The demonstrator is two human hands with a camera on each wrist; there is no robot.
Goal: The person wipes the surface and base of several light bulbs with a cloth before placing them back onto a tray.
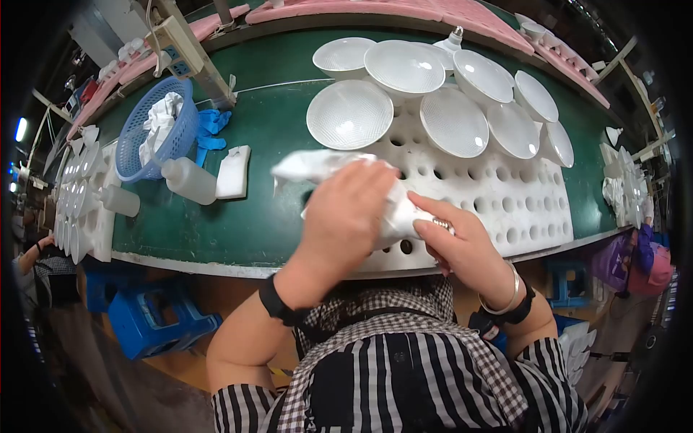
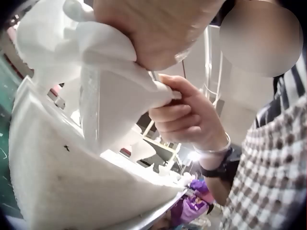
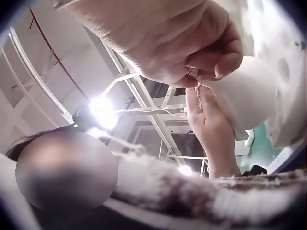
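1. At the far left of the green table [image 1: 173, 234], a group of white lamps [image 1: 73, 209] is seen.
2. A blue basket [image 1: 130, 148] is placed next, with crumpled white fabric [image 1: 162, 119] held in it; a crumpled blue item [image 1: 210, 128] is seen just beside its right side.
3. Two pale bottles [image 1: 190, 182] are seen near the basket, and a white block [image 1: 232, 173] is laid just right of the nearer one.
4. A white cloth [image 1: 310, 167] is gripped under the left hand [image 1: 346, 213], its fingers bent over it, and is pressed against the held lamp [image 2: 120, 103].
5. The held lamp is kept between both hands, above the table's front edge; its wide end is partly covered by the cloth.
6. The held lamp's narrow base end is pinched by the right hand [image 1: 465, 242], between thumb and fingers.
7. Behind and to the right, reflector lamps [image 1: 350, 114] are stood on a white holed board [image 1: 498, 244], most with their broad faces turned upward.
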